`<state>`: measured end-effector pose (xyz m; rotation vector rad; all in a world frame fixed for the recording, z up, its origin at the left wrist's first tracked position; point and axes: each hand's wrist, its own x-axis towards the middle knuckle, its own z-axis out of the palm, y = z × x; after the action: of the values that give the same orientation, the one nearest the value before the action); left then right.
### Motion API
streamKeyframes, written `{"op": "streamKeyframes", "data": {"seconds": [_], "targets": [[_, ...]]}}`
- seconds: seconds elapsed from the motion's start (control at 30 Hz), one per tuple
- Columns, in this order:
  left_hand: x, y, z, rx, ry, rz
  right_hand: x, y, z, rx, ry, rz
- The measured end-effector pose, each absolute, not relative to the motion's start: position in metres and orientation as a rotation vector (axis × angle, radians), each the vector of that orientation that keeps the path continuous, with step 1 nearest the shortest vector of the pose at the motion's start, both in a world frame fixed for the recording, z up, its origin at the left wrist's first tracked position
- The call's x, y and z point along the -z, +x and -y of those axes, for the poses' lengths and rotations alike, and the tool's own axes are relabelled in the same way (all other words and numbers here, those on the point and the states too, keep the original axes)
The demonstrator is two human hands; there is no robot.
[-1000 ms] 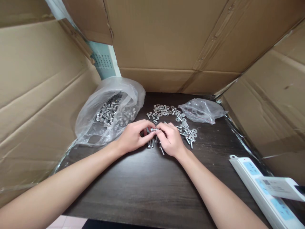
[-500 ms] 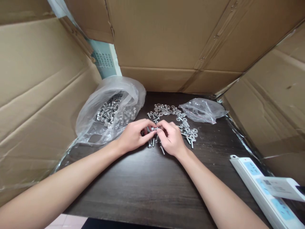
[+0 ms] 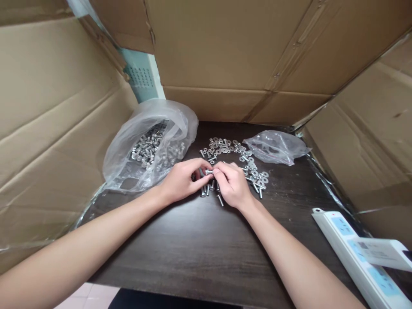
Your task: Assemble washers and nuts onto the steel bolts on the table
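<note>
Leftmost, an open clear plastic bag (image 3: 120, 143) holds a heap of hex bolts (image 3: 147, 148) on the dark wood surface (image 3: 180, 240). Just beside it, the left hand (image 3: 182, 178) curves its thumb and forefinger around the near end of a metal bolt (image 3: 209, 172) (whether they grip it, I cannot tell). That bolt lies between the two hands, its long axis running crosswise, right of the left hand's palm and left of the right hand (image 3: 232, 184), whose thumb and forefinger are clamped on its other end; both hands are equally close. Loose bolts (image 3: 220, 200) lie beneath. Farther right come scattered flat washers (image 3: 265, 180), a flattened clear bag (image 3: 278, 148) and, well apart, a white power strip (image 3: 343, 226).
</note>
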<state>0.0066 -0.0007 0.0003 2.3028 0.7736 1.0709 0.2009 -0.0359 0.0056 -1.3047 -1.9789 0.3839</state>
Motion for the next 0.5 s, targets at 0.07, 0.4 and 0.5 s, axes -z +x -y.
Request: {"op": "streamKeyframes", "data": {"seconds": [0.07, 0.4, 0.5], "targets": [[-0.0002, 0.0066, 0.0009, -1.071, 2.297, -0.784, -0.0071, 0.2011, 0.0372, -0.395, -1.298, 1.963], [0.0021, 0.0063, 0.0013, -1.088, 2.302, -0.777, -0.0073, 0.2017, 0.0371, -0.395, -1.275, 1.954], [0.0018, 0.0059, 0.0008, -1.087, 2.308, -0.759, -0.0071, 0.2019, 0.0371, -0.397, -1.283, 1.962]]}}
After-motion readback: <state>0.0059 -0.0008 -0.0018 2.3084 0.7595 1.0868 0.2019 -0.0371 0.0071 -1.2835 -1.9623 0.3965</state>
